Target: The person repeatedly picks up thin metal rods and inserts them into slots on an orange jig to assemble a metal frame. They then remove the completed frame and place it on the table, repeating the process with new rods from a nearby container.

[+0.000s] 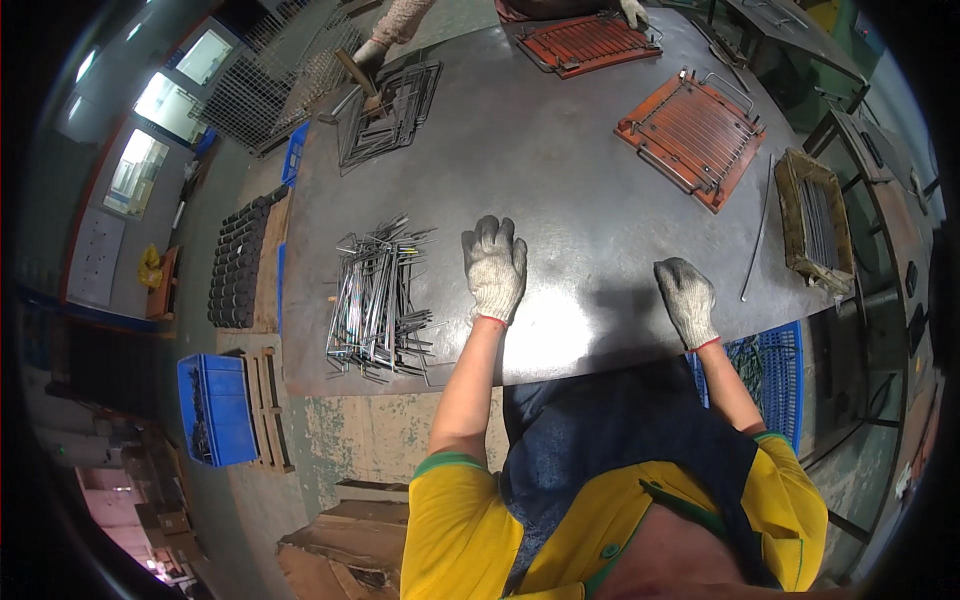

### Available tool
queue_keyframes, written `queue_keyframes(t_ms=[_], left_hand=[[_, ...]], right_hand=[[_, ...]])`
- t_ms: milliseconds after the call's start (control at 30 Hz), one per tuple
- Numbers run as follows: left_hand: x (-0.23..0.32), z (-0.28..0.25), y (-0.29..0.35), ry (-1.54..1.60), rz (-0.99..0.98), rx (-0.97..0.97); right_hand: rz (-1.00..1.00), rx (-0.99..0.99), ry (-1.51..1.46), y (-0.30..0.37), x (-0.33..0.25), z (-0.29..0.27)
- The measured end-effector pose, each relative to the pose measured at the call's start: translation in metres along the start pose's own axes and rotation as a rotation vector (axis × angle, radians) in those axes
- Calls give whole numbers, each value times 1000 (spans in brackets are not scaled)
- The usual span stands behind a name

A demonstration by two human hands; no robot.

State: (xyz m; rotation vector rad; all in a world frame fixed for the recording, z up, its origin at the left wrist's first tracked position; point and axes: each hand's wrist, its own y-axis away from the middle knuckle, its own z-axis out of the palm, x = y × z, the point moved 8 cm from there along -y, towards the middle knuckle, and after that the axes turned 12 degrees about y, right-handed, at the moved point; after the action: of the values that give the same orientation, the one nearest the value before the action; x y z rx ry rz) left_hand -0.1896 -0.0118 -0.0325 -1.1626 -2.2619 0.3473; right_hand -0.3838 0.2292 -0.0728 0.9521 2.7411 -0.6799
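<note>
Landmark: loose heap of bent, silvery, thin metal rods [378, 300], lying on the near left part of the grey metal bench [560, 160]. Rods crossed at many angles, ends sticking out all round.

Left hand [495, 270], in off-white knit glove with dark grey fingertips: just right of the heap, not touching it. Palm down on the bench, fingers extended and close together, nothing visible in hold.

Right hand [688, 303], gloved alike: well to the right of the heap, by the bench's near edge. Fingers loosely bent, palm side hidden; cannot tell how far closed or whether empty.

Beyond the heap: stack of dark, angular metal-rod frames [390, 115], near a co-worker's gloved hand [370, 54]. Beyond and well right of the heap: orange-red, square fixture [697, 138] with parallel metal bars across it; similar orange-red fixture [588, 45] farther off. Far right of the heap: single long, thin grey rod [757, 230], then worn, yellowish-brown rectangular box [792, 222] holding straight grey rods.

Progress, as judged: stacked frames apparently shaped; bars on the nearer fixture apparently in place, joined or not impossible to tell. Left: sizeable heap, apparently unsorted; box not used up.
</note>
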Motion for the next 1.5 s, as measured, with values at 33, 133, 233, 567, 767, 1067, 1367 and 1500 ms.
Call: queue_keyframes(t_ms=[33, 133, 233, 567, 767, 1067, 1367, 1500], left_hand=[[0, 0, 0, -2, 3, 0], [2, -2, 1, 17, 18, 12], [3, -3, 1, 33, 21, 13], [7, -3, 3, 42, 8, 48], [8, 1, 3, 41, 2, 15], [4, 6, 5, 9, 8, 6], [5, 10, 0, -7, 24, -33], [6, 16, -3, -29, 39, -37]], right_hand=[[4, 3, -3, 0, 0, -1], [8, 12, -14, 1, 0, -2], [-12, 23, -18, 2, 1, 0], [-52, -7, 30, 0, -2, 5], [-3, 22, -99, 2, 2, 1], [77, -73, -187, 1, 4, 0], [160, -171, -175, 2, 8, 4], [192, -182, -210, 4, 12, 11]])
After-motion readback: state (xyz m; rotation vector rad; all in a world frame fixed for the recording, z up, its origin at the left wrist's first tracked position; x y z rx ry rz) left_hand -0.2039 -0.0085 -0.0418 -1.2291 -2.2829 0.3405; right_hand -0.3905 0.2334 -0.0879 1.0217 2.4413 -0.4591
